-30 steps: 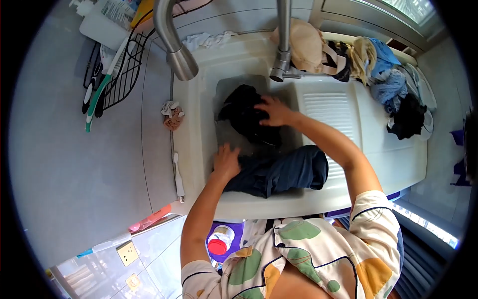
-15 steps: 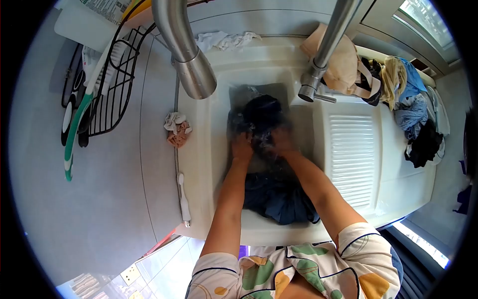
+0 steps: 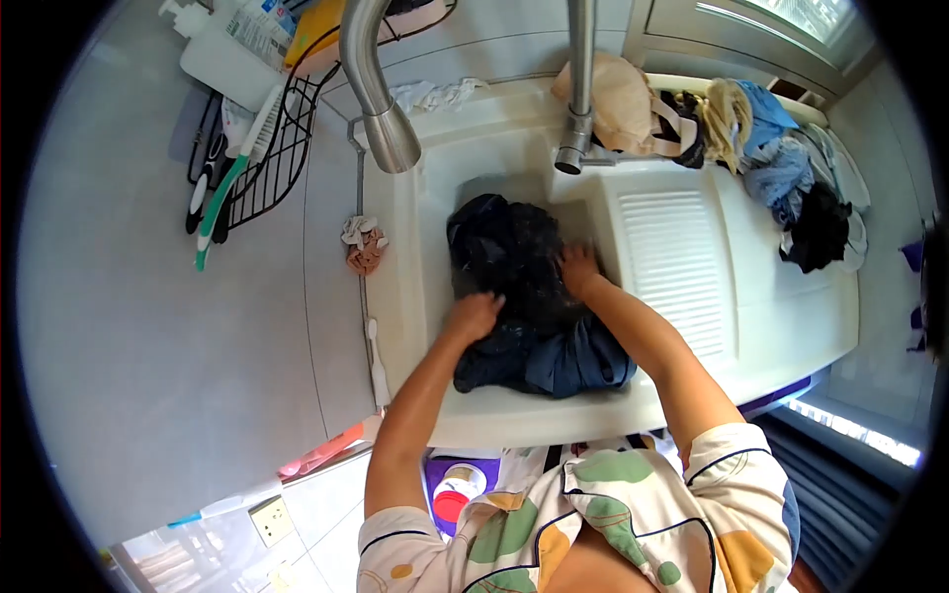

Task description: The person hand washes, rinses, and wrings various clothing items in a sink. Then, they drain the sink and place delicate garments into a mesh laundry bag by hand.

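Rising at the surface between the two hands, the black garment [image 3: 504, 247] is spread wider than half a second ago, when both hands were sunk close together in it and water was splashing. Now the left hand [image 3: 477, 316] lies at the near left edge of this cloth with its fingers a little bent, and the right hand [image 3: 580, 270] is at the far right edge, its fingers loosely extended; whether either hand pinches fabric I cannot tell, because the fingertips are blurred against the dark cloth. The strip of water that lay between the black garment and the navy garment [image 3: 583, 361] is covered now, so the two meet just in front of the left hand, on the side of the body; I judge that the wetting and rubbing by hand is still under way. Around both hands is the white laundry sink [image 3: 494, 425], whose basin holds these two garments and some greyish water. To the right of the right hand is the ribbed washboard [image 3: 672, 262], and farther beyond it, on the sink's ledge, lie a beige bra [image 3: 608, 104], light blue cloth [image 3: 781, 178] and a small black cloth [image 3: 820, 227]. Well to the left of the left hand, beyond it, the black wire basket [image 3: 282, 173] carries a green-handled brush [image 3: 222, 212] and a white pump bottle [image 3: 227, 54] stands near it.
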`<state>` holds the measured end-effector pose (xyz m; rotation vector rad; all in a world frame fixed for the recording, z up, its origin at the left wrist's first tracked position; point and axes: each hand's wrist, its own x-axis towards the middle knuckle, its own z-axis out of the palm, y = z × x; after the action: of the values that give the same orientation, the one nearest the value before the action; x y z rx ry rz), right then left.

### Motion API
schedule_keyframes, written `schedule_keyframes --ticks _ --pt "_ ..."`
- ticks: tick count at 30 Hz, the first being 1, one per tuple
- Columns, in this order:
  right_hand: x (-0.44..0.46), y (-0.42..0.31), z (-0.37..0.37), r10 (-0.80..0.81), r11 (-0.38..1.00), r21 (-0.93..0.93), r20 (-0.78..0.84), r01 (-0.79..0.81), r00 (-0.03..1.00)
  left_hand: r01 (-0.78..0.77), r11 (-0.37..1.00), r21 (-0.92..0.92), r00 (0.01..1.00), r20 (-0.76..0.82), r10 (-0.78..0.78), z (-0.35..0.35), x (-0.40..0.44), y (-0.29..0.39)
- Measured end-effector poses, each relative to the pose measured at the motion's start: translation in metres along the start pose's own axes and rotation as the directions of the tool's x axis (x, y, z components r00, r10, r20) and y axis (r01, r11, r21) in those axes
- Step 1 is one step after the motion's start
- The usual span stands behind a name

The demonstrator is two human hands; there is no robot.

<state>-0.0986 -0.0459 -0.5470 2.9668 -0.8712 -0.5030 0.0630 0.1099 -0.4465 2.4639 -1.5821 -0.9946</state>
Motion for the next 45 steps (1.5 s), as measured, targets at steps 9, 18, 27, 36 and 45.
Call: schedule_keyframes --ticks 9,18,27,36,45 --pt "-0.023 -0.011 -0.125 0.062 0.488 0.824 -0.361 0.287 0.931 -0.448 0.817 -0.363 0.790 -0.589 0.172 -0.213 -0.079 0.111" --pt "-0.054 0.023 -0.341 0.152 -0.046 0.933 -0.346 0.356 0.926 -0.806 0.242 -0.540 0.577 -0.808 0.119 -0.342 -0.154 0.143" --pt "-0.069 0.053 -0.373 0.130 0.058 0.937 -0.350 0.346 0.927 -0.129 0.983 -0.134 0.724 -0.690 0.000 -0.285 -0.144 0.097" --pt "0.010 0.038 -0.140 0.170 0.637 0.717 -0.489 0.283 0.855 -0.222 0.958 -0.182 0.685 -0.729 0.020 -0.096 0.006 0.016" --pt "0.035 -0.034 -0.027 -0.104 0.979 0.199 0.326 0.040 0.940 0.048 0.972 0.229 0.985 0.149 -0.083 0.025 0.077 -0.010"
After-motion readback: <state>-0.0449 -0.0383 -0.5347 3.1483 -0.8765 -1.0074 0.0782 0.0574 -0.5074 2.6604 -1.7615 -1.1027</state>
